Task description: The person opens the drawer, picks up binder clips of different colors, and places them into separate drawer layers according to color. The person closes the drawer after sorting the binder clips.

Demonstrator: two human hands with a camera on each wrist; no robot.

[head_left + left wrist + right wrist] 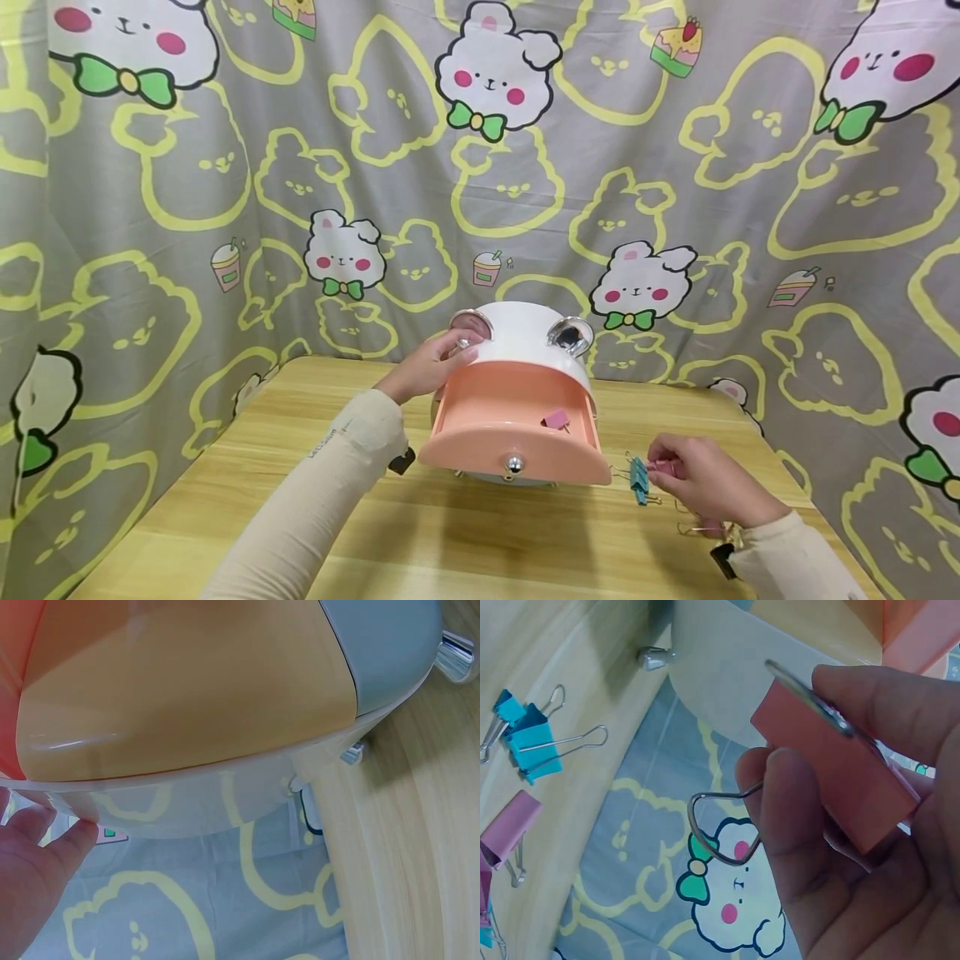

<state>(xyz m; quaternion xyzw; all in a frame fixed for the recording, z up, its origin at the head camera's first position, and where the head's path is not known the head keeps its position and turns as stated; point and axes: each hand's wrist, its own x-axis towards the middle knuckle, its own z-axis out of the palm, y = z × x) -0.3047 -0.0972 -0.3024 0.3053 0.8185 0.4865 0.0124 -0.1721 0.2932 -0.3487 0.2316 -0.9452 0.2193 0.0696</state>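
Note:
A white storage box (517, 329) with silver-rimmed round eyes stands on the table, its peach drawer (517, 450) pulled out. One pink binder clip (556, 418) lies inside the drawer. My left hand (431, 362) holds the box at its left eye; in the left wrist view, the fingertips (79, 836) touch the white rim. To the right of the drawer, my right hand (708, 475) pinches another pink binder clip (840, 769) between thumb and fingers, its wire handles spread. Teal binder clips (639, 481) lie on the tabletop close to that hand.
More pink clips (511, 825) lie on the table (352, 533) beside the teal ones, partly behind the right hand in the head view. A patterned grey curtain (420, 183) surrounds the table at the back and sides. Short silver feet (656, 658) support the box.

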